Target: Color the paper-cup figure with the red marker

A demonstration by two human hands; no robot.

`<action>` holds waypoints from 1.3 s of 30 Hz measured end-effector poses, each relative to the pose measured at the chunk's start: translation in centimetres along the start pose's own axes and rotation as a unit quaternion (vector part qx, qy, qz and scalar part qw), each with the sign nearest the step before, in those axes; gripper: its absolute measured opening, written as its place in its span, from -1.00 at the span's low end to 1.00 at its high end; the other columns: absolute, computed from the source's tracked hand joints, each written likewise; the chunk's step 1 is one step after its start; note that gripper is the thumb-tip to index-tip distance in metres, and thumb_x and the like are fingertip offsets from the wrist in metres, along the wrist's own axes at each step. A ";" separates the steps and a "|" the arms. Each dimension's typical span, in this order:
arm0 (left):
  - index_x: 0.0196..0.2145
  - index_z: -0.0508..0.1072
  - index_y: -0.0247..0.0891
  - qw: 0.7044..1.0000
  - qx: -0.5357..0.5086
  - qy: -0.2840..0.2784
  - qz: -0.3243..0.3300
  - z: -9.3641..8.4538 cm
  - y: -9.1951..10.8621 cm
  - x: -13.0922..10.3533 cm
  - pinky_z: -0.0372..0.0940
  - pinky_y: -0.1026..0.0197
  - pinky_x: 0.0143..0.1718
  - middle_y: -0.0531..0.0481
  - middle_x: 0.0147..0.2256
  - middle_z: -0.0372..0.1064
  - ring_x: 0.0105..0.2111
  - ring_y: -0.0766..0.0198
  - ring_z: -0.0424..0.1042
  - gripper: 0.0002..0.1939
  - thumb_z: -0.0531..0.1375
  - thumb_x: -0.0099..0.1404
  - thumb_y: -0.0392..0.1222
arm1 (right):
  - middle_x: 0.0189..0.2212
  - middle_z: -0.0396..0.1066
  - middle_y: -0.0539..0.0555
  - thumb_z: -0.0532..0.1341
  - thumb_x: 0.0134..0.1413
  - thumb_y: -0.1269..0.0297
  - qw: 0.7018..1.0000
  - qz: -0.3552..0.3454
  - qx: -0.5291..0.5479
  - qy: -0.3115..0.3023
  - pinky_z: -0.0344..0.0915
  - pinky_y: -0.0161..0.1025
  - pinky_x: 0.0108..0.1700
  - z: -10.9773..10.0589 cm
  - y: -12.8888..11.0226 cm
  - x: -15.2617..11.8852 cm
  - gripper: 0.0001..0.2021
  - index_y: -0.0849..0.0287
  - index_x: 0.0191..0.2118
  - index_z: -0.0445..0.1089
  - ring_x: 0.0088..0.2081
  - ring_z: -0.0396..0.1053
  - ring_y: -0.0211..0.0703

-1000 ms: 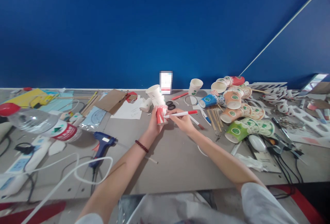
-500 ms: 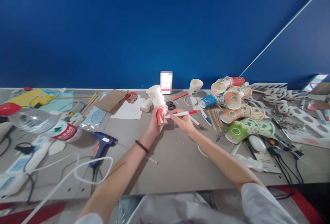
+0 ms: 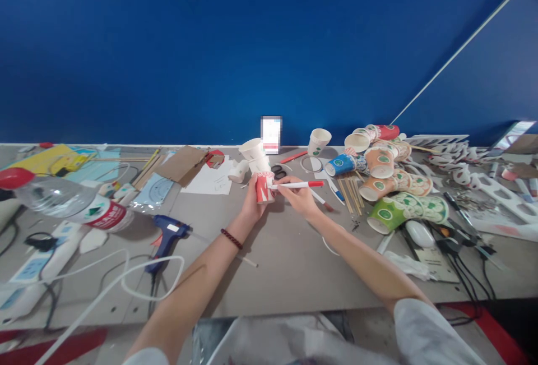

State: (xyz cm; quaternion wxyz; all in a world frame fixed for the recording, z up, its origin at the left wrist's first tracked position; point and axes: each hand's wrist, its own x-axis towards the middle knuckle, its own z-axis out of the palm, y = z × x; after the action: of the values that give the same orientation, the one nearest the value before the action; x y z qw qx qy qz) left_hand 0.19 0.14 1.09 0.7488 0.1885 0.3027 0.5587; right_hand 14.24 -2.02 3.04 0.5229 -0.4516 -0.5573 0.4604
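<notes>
My left hand [image 3: 252,199] is wrapped round a red and white paper cup [image 3: 264,188], from which a stack of white cups [image 3: 255,156] rises, leaning to the left. A white pen with a red end [image 3: 305,184] is pinched in my right hand [image 3: 299,195], its tip against the right side of the red cup. Behind the hands lie black scissors [image 3: 278,171]. To the left, another white cup [image 3: 239,171] rests beside a white paper sheet [image 3: 208,184].
A blue glue gun [image 3: 168,236], a large bottle [image 3: 105,212] and a power strip [image 3: 42,264] occupy the left. Right of the hands are wooden sticks [image 3: 350,195], coloured paper cups [image 3: 380,160] and a green cup [image 3: 383,216]. A white cup [image 3: 319,142] stands near the wall.
The pen in my right hand has tilted slightly, its red end a little lower and further right. My left hand and the cups have barely moved.
</notes>
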 end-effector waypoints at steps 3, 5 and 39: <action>-0.23 0.56 -0.35 1.000 0.000 0.005 -0.001 0.1 0.0 0.0 0.36 0.28 -0.42 -0.07 -0.43 0.51 -0.48 0.30 0.45 -0.53 0.18 0.33 0.19 | -0.36 0.52 0.05 0.35 0.00 0.00 1.000 -0.001 -0.005 0.001 0.47 -0.13 -0.22 0.1 0.1 0.0 -0.72 0.12 -0.32 0.50 -0.34 0.47 -0.12; -0.23 0.56 -0.36 1.000 0.003 0.002 -0.004 0.1 0.1 0.0 0.35 0.28 -0.44 -0.06 -0.45 0.50 -0.50 0.30 0.44 -0.51 0.19 0.32 0.20 | -0.38 0.52 0.05 0.36 -0.02 -0.01 1.000 -0.002 -0.008 0.000 0.47 -0.13 -0.22 0.1 0.1 0.0 -0.71 0.13 -0.34 0.49 -0.34 0.47 -0.11; -0.21 0.55 -0.32 1.000 -0.007 0.006 -0.015 -0.1 0.0 -0.1 0.34 0.22 -0.51 -0.06 -0.47 0.48 -0.52 0.26 0.43 -0.54 0.27 0.24 0.19 | -0.36 0.52 0.08 0.34 0.01 -0.11 1.000 0.004 -0.016 0.002 0.49 -0.10 -0.19 -0.1 0.3 0.0 -0.63 0.13 -0.30 0.53 -0.33 0.48 -0.08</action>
State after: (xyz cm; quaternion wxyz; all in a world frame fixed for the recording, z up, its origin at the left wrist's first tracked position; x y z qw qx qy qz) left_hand 0.13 0.08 1.07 0.7565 0.1755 0.3056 0.5509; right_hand 14.37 -1.95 2.76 0.5150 -0.4632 -0.5619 0.4522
